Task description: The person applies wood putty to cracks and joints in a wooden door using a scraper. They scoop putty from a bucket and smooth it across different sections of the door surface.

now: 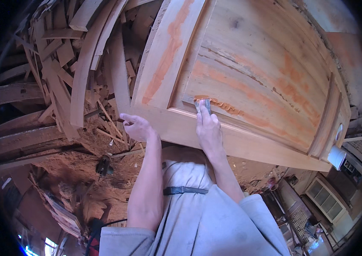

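Note:
My right hand (209,130) grips a small putty knife (203,105), its fingers pressed down along the blade. The blade rests on a raised wooden door panel (240,42), at the end of a thick ridge of orange wood filler (228,106). Smears of the same filler run along the panel's cracks and the frame's left side. Beside the near left corner of the door, my left hand (137,128) hovers with its fingers loosely bent and apart, and nothing shows in it.
A tall heap of wood offcuts (61,72) stands left of the door. Sawdust (104,179) covers the floor below. At the door's right end is a white cup-like container (336,157). A pale paned window frame (325,199) lies farther off at the lower right.

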Tool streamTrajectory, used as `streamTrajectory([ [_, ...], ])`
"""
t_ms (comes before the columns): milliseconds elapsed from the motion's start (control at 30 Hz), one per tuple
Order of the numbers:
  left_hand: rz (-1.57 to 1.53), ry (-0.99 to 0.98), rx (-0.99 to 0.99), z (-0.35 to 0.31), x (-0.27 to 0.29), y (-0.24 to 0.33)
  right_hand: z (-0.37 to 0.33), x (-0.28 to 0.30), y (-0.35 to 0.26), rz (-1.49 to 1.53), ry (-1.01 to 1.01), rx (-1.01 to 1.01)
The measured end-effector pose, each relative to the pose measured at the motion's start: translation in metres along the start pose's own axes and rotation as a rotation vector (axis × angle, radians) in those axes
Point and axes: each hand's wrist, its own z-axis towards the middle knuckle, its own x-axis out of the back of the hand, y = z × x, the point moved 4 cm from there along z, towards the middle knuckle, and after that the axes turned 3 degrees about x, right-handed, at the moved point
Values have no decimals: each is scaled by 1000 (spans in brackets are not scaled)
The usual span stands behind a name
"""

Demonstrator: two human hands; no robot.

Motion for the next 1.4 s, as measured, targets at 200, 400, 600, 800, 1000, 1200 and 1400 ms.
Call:
streamTrajectory([
  [200, -2, -20, 33, -7, 7, 7, 31, 39, -22, -207, -160, 348],
  [400, -51, -3, 41, -4, 3, 1, 61, 57, 1, -538, -445, 452],
  [600, -47, -9, 37, -4, 3, 4, 43, 113, 57, -550, -455, 348],
  [800, -27, 8, 28, 0, 6, -1, 31, 180, 130, -614, -623, 95],
  [1000, -12, 25, 1, 4, 1, -6, 8, 134, 71, 109, -148, 103],
  [1200, -13, -6, -6, -3, 6, 5, 5, 27, -1, 239, 12, 154],
  [1400, -9, 21, -23, 2, 1, 0, 12, 6, -17, 113, 43, 191],
])
